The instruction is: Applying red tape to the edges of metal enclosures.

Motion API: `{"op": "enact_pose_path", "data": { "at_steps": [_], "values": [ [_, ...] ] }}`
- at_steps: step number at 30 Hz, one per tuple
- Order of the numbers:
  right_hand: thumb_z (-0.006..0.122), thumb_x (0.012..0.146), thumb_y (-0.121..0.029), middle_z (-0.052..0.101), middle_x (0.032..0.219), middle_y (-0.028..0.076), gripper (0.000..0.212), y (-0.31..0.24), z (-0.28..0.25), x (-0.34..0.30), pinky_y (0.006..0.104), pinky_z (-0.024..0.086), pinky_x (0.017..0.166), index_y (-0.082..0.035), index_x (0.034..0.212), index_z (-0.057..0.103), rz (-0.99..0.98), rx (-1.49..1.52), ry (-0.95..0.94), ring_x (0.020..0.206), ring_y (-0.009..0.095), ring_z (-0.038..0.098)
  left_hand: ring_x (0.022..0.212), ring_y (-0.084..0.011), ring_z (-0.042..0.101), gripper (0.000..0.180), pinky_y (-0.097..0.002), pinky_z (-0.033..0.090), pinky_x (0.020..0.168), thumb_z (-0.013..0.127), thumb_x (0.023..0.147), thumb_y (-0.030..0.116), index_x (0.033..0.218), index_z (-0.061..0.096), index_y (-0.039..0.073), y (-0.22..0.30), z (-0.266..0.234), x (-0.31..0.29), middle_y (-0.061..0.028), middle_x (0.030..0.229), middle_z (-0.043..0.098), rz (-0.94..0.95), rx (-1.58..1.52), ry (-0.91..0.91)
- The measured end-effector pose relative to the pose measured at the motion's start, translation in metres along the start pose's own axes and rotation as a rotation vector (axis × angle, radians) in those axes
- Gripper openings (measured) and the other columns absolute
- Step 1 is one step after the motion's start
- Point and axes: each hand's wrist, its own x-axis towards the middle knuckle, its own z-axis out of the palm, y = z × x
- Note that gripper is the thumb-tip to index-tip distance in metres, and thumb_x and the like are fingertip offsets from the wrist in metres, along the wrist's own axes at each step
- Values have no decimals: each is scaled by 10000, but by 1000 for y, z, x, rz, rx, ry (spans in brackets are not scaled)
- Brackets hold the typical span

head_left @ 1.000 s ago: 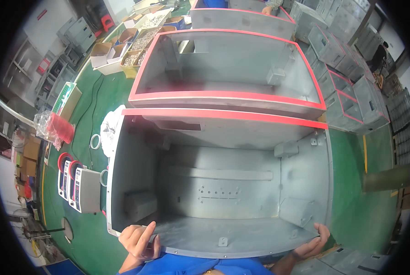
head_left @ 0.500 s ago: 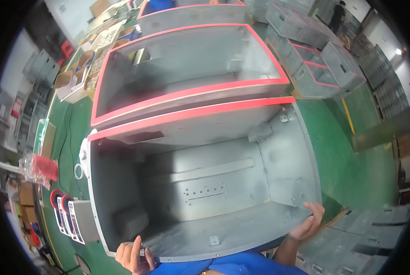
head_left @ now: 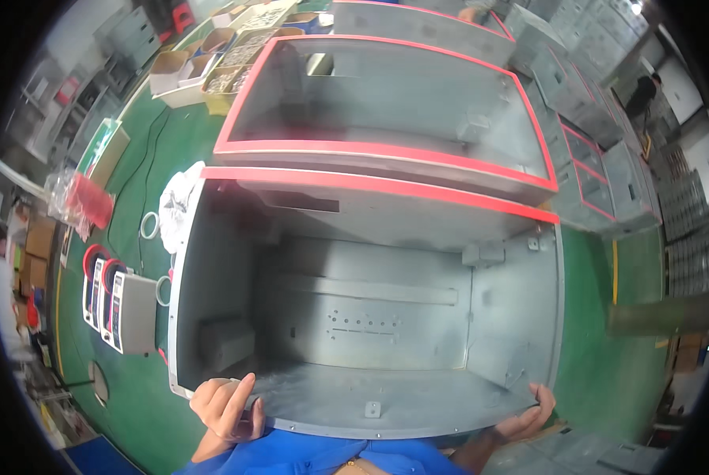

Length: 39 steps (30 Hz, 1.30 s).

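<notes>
A large open grey metal cabinet [head_left: 370,317] with a red strip along its far rim lies in front of me on the green floor. My left hand [head_left: 226,405] grips its near left corner, fingers curled over the rim. At the near right corner, my right hand [head_left: 528,418] holds the edge. Inside the cabinet I see a perforated back plate and small brackets. A second grey cabinet with a red rim [head_left: 386,103] lies just behind it.
Left of the cabinet sit grey and red-edged panels [head_left: 117,305], a tape roll [head_left: 148,226], white cloth [head_left: 180,202] and a red bag [head_left: 85,198]. Cardboard boxes of parts [head_left: 212,63] stand at the back left. More grey cabinets [head_left: 608,174] line the right.
The view has swung, bringing the cabinet back toward the centre. Both hands stay on the near rim; my left hand now wraps the corner more firmly.
</notes>
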Motion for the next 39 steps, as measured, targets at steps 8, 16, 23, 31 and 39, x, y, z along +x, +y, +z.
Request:
{"op": "enact_pose_path", "data": {
  "at_steps": [8,16,23,31,39],
  "values": [
    [335,861,-187,552,816,171,338,-2,4,3,393,400,747,78,938,529,6,21,24,788,275,500,520,-217,500,377,-297,389,482,613,560,102,909,633,-39,2,-1,1,-82,603,548,-31,-53,7],
    [313,861,-129,535,869,175,332,1,-2,0,376,387,795,99,984,521,-21,72,-37,832,256,496,465,-167,483,381,-261,380,434,646,534,98,904,652,7,0,-2,4,-33,603,552,6,-31,54],
    [322,851,-108,528,861,168,311,-5,-2,4,377,387,790,101,970,519,-31,69,-49,822,255,489,464,-172,482,382,-266,379,432,647,539,94,910,652,6,1,0,3,-39,602,555,21,-25,79],
    [353,812,-114,558,786,176,307,-3,1,7,387,391,699,103,933,533,-71,61,6,768,275,476,498,-200,500,376,-288,383,459,623,559,62,925,623,-24,1,0,1,-65,596,545,18,-23,24],
    [348,817,-127,563,788,175,311,-3,1,6,392,393,716,96,930,533,-46,74,3,785,279,481,494,-188,492,404,-273,398,466,632,550,71,943,631,-23,1,0,1,-57,612,558,24,-16,9]
  ]
}}
